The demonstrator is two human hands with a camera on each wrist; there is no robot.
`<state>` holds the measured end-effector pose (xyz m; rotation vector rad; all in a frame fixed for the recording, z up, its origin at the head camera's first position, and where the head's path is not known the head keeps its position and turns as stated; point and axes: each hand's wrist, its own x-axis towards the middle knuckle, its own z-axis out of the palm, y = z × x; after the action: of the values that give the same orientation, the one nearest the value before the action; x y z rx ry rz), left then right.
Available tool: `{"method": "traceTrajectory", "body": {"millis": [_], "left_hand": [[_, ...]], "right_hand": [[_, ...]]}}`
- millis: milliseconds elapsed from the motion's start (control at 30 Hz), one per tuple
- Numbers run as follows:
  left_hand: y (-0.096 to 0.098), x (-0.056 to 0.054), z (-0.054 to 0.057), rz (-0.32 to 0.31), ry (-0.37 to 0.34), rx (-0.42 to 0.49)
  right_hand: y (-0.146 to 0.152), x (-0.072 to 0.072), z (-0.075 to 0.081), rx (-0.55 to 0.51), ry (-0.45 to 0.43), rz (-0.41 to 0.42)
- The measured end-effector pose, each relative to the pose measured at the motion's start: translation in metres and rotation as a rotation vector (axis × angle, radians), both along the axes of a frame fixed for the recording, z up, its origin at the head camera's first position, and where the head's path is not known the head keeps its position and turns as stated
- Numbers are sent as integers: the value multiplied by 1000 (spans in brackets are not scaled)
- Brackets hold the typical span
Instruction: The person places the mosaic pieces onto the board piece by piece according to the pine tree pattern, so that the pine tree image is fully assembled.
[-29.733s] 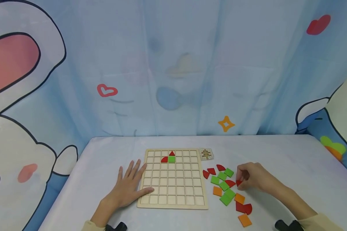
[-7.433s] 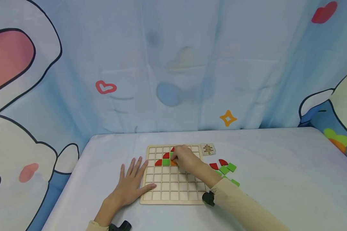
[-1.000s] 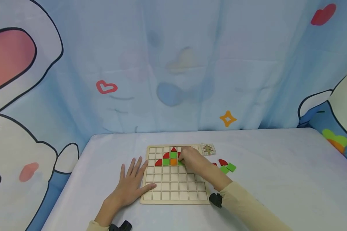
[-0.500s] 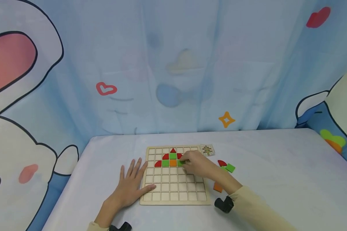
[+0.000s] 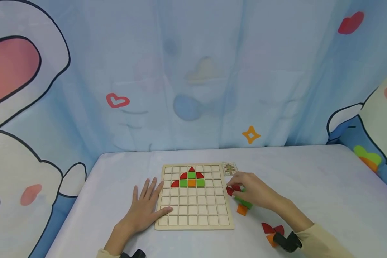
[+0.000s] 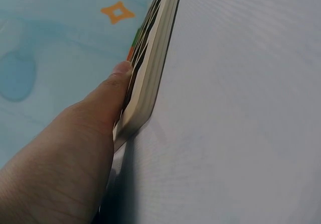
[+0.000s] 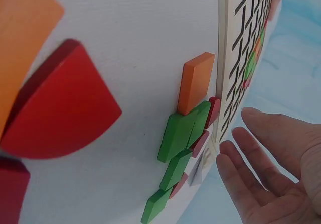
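A wooden grid board (image 5: 193,227) lies on the table. In its upper cells sit a red triangle (image 5: 191,169), an orange square (image 5: 191,183), several green squares (image 5: 200,182) and red quarter-circles (image 5: 199,175). My left hand (image 5: 143,208) rests with spread fingers on the board's left side, its thumb (image 6: 118,78) over the edge. My right hand (image 5: 254,190) hovers just right of the board above loose red quarter-circles (image 5: 230,191) and green squares (image 7: 175,136). In the right wrist view its thumb and fingers are apart, with nothing between them.
A small pattern card (image 5: 230,168) lies at the board's upper right corner. A loose orange square (image 5: 242,210) is beside the board. Nearer, by the right wrist camera (image 5: 288,242), lie red quarter-circles (image 5: 267,228) and another orange square (image 5: 271,240). A printed curtain (image 5: 200,89) hangs behind.
My right hand has let go of a green square in the third row and moved right, off the board to the loose pieces. Over the longer span, several pieces joined the grid. My left hand stays.
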<state>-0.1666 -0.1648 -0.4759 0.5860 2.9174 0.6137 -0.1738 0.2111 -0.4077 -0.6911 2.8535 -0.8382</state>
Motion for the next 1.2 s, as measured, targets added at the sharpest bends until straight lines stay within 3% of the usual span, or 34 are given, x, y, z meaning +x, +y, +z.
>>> {"method": "traceTrajectory", "body": {"millis": [400, 667, 800, 1200], "left_hand": [[2, 0, -3, -11, 10, 12], [3, 1, -3, -14, 56, 34], [2, 0, -3, -6, 29, 11], [-1, -1, -3, 2, 11, -12]], "right_hand": [[-5, -2, -14, -9, -20, -8], [-11, -6, -16, -12, -24, -51], [-13, -7, -14, -26, -37, -64], [-22, -5, -13, 10, -115, -203]]}}
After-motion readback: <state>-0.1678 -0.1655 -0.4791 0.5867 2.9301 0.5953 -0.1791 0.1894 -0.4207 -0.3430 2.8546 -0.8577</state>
